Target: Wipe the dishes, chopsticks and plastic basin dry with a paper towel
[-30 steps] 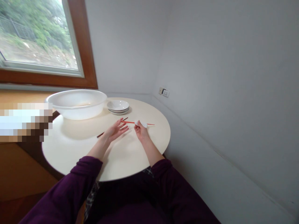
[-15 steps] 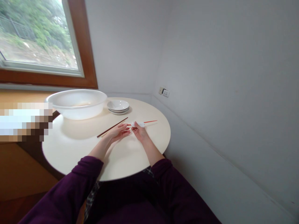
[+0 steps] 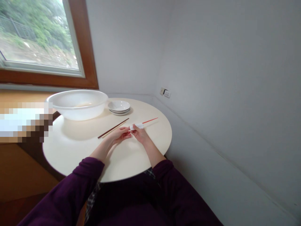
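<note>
My right hand (image 3: 139,134) is closed round a white tissue (image 3: 138,126), the thumb on top. The tissue is wrapped about a red chopstick (image 3: 150,120), whose thin end points up to the right over the table. At the chopstick's other end, my left hand (image 3: 120,134) is closed, thumb and forefinger together beside the tissue; that end is hidden. Just beyond my left hand a dark brown chopstick (image 3: 113,128) lies slantwise on the round table (image 3: 131,163). A thin pale line runs along it; I cannot tell whether this is another stick.
A large translucent white basin (image 3: 82,113) stands at the table's back left. Beside it is a small stack of white dishes (image 3: 118,107). Walls close in behind and to the right, with a socket (image 3: 167,93) in the corner. A wood-framed window (image 3: 90,62) is at upper left.
The white tissue has slid left along the red chopstick to my left fingers, hiding the red end that showed there. The chopstick's thin end has tipped up slightly. My left fingers have drawn closer together.
</note>
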The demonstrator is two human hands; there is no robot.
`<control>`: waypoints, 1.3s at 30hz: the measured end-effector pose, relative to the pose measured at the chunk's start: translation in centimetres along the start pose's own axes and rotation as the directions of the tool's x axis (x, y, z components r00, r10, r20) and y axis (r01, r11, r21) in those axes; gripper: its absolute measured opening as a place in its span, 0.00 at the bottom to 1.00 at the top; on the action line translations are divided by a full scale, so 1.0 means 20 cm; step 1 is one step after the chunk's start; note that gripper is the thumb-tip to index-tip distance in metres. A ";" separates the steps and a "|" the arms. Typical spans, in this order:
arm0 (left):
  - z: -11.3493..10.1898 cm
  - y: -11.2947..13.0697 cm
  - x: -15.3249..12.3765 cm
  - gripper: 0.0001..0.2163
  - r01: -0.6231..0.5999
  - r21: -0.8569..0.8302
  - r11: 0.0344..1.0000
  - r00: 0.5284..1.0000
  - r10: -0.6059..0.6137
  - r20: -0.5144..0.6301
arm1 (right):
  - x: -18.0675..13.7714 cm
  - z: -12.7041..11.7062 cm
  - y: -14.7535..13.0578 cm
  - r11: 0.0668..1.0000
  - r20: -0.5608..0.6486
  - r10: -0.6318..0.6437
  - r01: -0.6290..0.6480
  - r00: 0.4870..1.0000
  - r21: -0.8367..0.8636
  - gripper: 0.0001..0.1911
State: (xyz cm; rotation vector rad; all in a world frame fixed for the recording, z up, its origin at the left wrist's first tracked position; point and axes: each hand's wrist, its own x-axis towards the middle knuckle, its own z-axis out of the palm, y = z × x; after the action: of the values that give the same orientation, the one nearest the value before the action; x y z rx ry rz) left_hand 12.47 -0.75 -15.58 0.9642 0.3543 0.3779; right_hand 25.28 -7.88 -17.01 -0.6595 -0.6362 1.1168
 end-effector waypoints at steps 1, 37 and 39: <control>0.01 0.00 -0.01 0.06 -0.006 0.004 1.000 1.000 0.006 0.006 | 0.00 0.00 0.00 1.000 0.013 0.003 -0.003 1.000 -0.006 0.09; 0.05 0.09 -0.05 0.09 -0.407 0.061 0.911 0.892 0.411 -0.187 | -0.10 0.05 -0.05 0.835 0.213 0.463 -0.342 0.861 -0.430 0.23; 0.05 0.10 -0.05 0.09 -0.426 0.057 0.903 0.879 0.428 -0.210 | -0.10 0.06 -0.05 0.839 0.210 0.459 -0.343 0.863 -0.423 0.22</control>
State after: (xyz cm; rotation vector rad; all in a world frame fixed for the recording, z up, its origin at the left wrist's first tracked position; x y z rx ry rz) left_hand 11.71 -0.94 -13.33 1.0106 0.3397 0.8942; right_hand 24.37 -9.86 -15.82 -0.9942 -1.0240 1.5326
